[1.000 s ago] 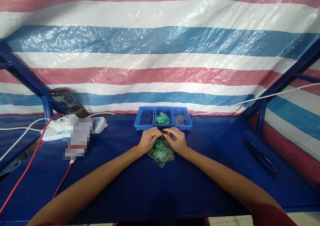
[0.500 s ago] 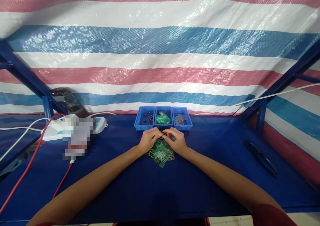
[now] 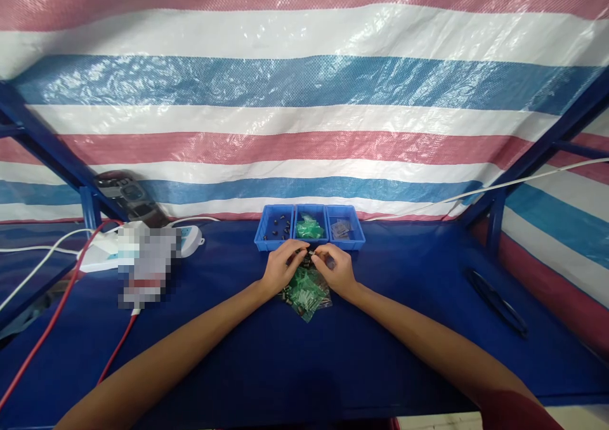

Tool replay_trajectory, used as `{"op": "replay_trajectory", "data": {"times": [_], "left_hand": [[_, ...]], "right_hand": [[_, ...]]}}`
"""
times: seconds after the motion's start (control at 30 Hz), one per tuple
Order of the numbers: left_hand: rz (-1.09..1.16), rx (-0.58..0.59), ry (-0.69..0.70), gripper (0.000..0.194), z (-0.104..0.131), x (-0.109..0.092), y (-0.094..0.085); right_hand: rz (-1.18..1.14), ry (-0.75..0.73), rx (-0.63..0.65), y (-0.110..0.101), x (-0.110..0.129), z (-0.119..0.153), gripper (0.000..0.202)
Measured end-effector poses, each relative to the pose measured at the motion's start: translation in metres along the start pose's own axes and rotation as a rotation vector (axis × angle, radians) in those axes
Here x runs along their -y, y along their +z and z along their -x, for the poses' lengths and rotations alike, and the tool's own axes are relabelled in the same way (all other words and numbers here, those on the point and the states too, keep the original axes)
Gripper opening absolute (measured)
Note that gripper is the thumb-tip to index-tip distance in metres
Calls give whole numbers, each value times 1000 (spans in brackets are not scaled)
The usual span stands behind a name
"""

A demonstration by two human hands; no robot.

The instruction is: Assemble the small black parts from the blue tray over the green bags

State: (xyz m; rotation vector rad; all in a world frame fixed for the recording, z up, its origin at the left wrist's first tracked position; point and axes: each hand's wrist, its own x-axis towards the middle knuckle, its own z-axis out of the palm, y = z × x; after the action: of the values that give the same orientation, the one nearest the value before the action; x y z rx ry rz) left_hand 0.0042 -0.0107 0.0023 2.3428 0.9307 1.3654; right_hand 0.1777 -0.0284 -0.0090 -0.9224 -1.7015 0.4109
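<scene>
My left hand (image 3: 281,269) and my right hand (image 3: 337,271) meet in front of the blue bins, fingertips almost touching. Each is closed in a pinch at a small dark part (image 3: 310,253) with a shiny spot, too small to name and partly covered by the fingers. Directly below lies a clear plastic bag (image 3: 305,295) with green and pale slender pieces inside, on the blue table. More small dark pieces show beneath the fingertips and at the bag's left edge, half hidden by my hands.
Three joined blue bins stand just beyond my hands: the left bin (image 3: 257,243) has small dark parts, the middle holds green packets (image 3: 310,228), the right clear packets (image 3: 340,229). Leftward are a white power strip (image 3: 98,260) and red cable (image 3: 61,306); eyeglasses (image 3: 497,303) lie right.
My fingertips have shifted slightly around the small dark part, and a shiny spot now shows between them. The whole view has moved a little; the bag and bins stay in place.
</scene>
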Motion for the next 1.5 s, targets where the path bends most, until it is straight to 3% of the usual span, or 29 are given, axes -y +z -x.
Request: {"op": "replay_trajectory", "data": {"times": [0.33, 0.6, 0.87, 1.1, 1.5], "left_hand": [[-12, -24, 102, 17, 0, 0, 0], [-29, -43, 77, 15, -1, -5, -2], [-145, -224, -95, 17, -35, -5, -32], [-283, -182, -160, 22, -56, 20, -58], [-413, -33, -207, 26, -56, 32, -60]], "right_hand": [[13, -38, 16, 0, 0, -2, 17], [21, -36, 34, -2, 3, -3, 22], [11, -23, 29, -1, 2, -3, 22], [6, -33, 18, -2, 3, -3, 21], [15, -26, 26, -1, 3, -3, 23]]}}
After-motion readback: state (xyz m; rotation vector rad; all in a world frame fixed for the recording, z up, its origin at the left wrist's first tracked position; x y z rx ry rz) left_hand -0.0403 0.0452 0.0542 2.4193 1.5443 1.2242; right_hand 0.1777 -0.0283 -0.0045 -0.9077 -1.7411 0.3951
